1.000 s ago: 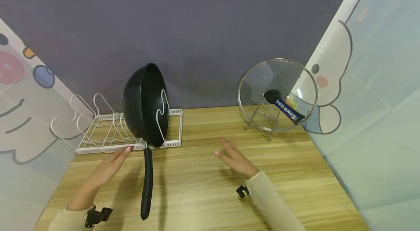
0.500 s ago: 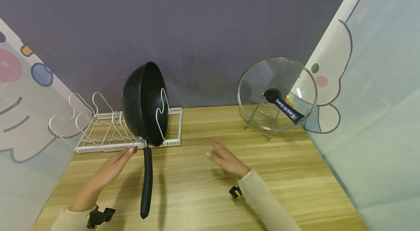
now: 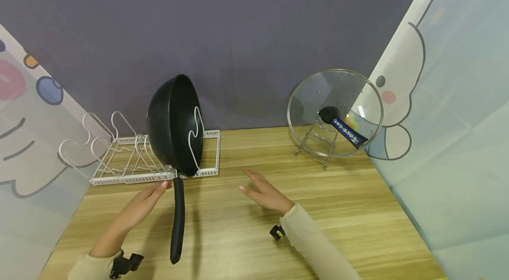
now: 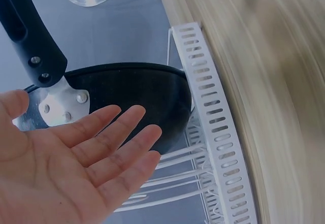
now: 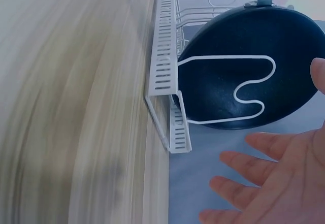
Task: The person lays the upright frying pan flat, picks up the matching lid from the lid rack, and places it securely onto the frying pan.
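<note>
A black wok [image 3: 162, 125] stands on edge in a white wire rack [image 3: 119, 174], its black handle [image 3: 177, 222] pointing toward me. My left hand [image 3: 140, 209] is just left of the handle, in front of the rack; its fingers are straight and hold nothing. In the left wrist view that palm [image 4: 56, 173] faces up beside the wok's metal handle bracket [image 4: 64, 104]. My right hand [image 3: 267, 194] hovers over the table, right of the wok, fingers extended with nothing in them. The right wrist view shows its spread fingers [image 5: 254, 168] apart from the wok.
A glass lid [image 3: 306, 94] with a black handle [image 3: 343, 126] leans on a small metal stand [image 3: 316, 156] at the back right. A dark wall [image 3: 254, 41] rises behind the wooden table [image 3: 230, 236], with cartoon-printed panels [image 3: 449, 138] on the sides.
My right hand has moved left across the table toward the wok. My left hand has shifted slightly right, closer to the wok's handle. Wok, rack and lid stay in place.
</note>
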`<action>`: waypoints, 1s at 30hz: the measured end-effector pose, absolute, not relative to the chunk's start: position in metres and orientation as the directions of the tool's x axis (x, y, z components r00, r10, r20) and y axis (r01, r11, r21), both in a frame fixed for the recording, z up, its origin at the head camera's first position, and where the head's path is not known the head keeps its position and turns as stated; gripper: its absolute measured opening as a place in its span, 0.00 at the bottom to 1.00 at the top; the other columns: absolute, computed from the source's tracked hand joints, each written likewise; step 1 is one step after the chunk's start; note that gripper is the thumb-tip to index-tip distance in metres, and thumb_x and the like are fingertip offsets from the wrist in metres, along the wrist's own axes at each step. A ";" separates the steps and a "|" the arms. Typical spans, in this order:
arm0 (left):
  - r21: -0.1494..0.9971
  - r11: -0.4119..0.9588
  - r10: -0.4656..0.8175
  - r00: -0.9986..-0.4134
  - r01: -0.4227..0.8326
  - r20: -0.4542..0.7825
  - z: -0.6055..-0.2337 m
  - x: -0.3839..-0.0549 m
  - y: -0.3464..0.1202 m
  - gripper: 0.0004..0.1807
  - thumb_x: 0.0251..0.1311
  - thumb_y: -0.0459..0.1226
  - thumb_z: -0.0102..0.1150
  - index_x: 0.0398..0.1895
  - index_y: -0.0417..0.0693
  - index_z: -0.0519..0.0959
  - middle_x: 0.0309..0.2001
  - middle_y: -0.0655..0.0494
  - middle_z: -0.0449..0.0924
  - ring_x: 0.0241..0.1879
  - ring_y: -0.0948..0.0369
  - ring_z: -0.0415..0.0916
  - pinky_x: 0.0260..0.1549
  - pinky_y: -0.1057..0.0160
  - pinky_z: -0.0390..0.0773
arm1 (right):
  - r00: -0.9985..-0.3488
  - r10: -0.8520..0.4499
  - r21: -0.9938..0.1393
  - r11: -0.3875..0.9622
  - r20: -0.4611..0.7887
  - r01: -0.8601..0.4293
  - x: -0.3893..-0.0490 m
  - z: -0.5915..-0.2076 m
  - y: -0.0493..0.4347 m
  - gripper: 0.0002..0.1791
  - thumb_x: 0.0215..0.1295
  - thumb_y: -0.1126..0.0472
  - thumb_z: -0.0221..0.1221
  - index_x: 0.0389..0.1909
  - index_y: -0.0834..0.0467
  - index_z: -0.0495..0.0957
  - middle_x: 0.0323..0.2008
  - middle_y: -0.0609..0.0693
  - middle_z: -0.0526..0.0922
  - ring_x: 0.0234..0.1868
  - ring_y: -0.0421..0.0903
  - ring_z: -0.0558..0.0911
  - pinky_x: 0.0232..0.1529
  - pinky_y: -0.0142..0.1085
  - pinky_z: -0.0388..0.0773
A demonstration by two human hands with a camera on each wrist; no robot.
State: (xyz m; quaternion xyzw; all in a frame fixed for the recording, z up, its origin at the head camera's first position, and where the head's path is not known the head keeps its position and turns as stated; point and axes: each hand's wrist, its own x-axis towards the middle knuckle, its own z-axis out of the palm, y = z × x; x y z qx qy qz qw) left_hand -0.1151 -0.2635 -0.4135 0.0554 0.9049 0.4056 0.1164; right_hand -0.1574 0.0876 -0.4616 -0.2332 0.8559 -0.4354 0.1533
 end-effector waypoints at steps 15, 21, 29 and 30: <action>0.743 0.669 0.176 -0.967 -0.019 -0.182 -0.413 -0.113 -0.252 0.35 0.74 0.52 0.28 0.63 0.28 0.64 0.59 0.31 0.69 0.61 0.36 0.65 0.56 0.37 0.65 | -0.818 -0.572 -0.822 0.495 -0.065 -0.281 -0.159 -0.462 0.068 0.38 0.69 0.35 0.41 0.74 0.48 0.46 0.74 0.50 0.48 0.74 0.52 0.48 0.71 0.55 0.49; 0.743 0.668 0.181 -0.962 -0.031 -0.202 -0.414 -0.112 -0.249 0.36 0.74 0.52 0.27 0.65 0.28 0.61 0.59 0.31 0.70 0.60 0.37 0.67 0.58 0.38 0.64 | -0.809 -0.584 -0.817 0.496 -0.065 -0.293 -0.161 -0.460 0.063 0.38 0.68 0.34 0.40 0.74 0.45 0.46 0.74 0.48 0.48 0.75 0.49 0.48 0.71 0.53 0.48; 0.751 0.656 0.184 -0.949 -0.076 -0.256 -0.414 -0.112 -0.246 0.37 0.73 0.53 0.27 0.66 0.27 0.59 0.59 0.31 0.69 0.60 0.38 0.66 0.57 0.39 0.65 | -0.797 -0.599 -0.816 0.495 -0.071 -0.299 -0.163 -0.457 0.055 0.38 0.68 0.33 0.39 0.74 0.46 0.47 0.74 0.48 0.49 0.74 0.51 0.49 0.71 0.54 0.49; 0.752 0.654 0.183 -0.948 -0.081 -0.260 -0.414 -0.112 -0.246 0.37 0.73 0.53 0.27 0.66 0.27 0.58 0.59 0.31 0.69 0.60 0.38 0.66 0.57 0.39 0.66 | -0.795 -0.602 -0.817 0.493 -0.072 -0.300 -0.163 -0.456 0.054 0.38 0.68 0.33 0.39 0.74 0.47 0.47 0.74 0.48 0.49 0.74 0.52 0.49 0.71 0.55 0.49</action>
